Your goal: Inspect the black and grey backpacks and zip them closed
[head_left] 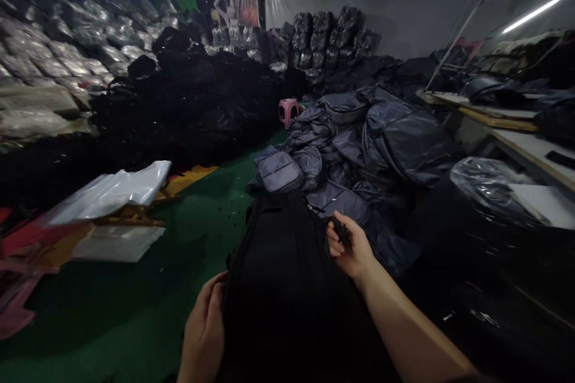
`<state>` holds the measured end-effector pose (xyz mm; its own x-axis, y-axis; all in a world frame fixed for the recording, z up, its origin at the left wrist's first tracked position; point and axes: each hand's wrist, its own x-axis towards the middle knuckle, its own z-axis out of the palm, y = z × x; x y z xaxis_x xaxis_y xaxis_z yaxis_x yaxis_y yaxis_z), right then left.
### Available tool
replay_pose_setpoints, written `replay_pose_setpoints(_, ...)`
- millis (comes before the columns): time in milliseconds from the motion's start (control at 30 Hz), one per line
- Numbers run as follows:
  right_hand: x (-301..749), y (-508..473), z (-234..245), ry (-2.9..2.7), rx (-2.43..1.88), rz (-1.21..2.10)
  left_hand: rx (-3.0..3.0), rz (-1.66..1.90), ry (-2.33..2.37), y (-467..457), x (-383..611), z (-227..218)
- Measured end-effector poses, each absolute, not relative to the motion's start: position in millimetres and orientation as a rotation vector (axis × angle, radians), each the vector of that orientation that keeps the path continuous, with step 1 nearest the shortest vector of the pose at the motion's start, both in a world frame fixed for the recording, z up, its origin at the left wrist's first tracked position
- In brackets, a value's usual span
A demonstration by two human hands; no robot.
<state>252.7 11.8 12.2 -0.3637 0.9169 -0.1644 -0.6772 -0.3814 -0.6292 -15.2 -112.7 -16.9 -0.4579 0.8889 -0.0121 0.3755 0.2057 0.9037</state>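
From the head view, the person has a black bag (287,287) standing up against them, low and central, its top pointing away towards the heap of grey-blue backpacks (359,143) just beyond. The left hand (204,329) is curled closed round the bag's left edge, which looks to me like a steadying hold so the soft body does not sag or twist. The right hand (353,248) is up at the bag's top right corner, fingers pinched tight on a small dark fitting (341,232); it could be a zip pull or a buckle, too dark to tell. A bracing hand low and a pinching hand high suits pulling against the fabric. The grey-blue backpacks lie loose and tumbled within arm's reach, as if dumped for handling one at a time. To the left, clear plastic bags (112,191) rest flat on a low wooden frame, near the green floor (135,299). A pink stool (288,111) sits well behind, and a worktable (530,143) runs along the right.
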Motion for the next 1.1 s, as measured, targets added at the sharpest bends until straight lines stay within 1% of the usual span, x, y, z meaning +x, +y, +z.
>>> replay_pose_setpoints(100,258,9,6,-0.666,-0.628,1.839,1.093,1.293,1.855,-107,-4,-18)
replay_pose_setpoints(167,259,0,1,-0.847,-0.709,1.73,1.081,1.318,1.795,-105,-1,-14)
replay_pose_setpoints(333,255,-25,-6,-1.494,-1.096,1.163,1.017,1.369,1.7,-103,1,-8)
replay_pose_setpoints(433,252,-25,-9,-1.571,-1.203,0.98,0.99,1.388,1.641,-103,-3,-11)
replay_pose_setpoints(500,252,-21,-12,-1.497,-1.23,0.975,0.938,1.388,1.59,-105,-8,-12)
replay_pose_setpoints(667,254,-12,-21,-1.219,-1.197,1.134,0.771,1.436,1.5,-108,-14,-11)
replay_pose_setpoints(767,254,-11,-25,-1.152,-1.181,1.189,0.797,1.439,1.464,-107,-17,-12)
replay_pose_setpoints(933,253,-23,-35,-1.306,-1.218,1.058,1.03,1.313,1.53,-100,-31,-15)
replay_pose_setpoints(1100,252,-53,-61,-1.636,-1.223,1.157,1.009,1.376,1.609,-81,-46,-13)
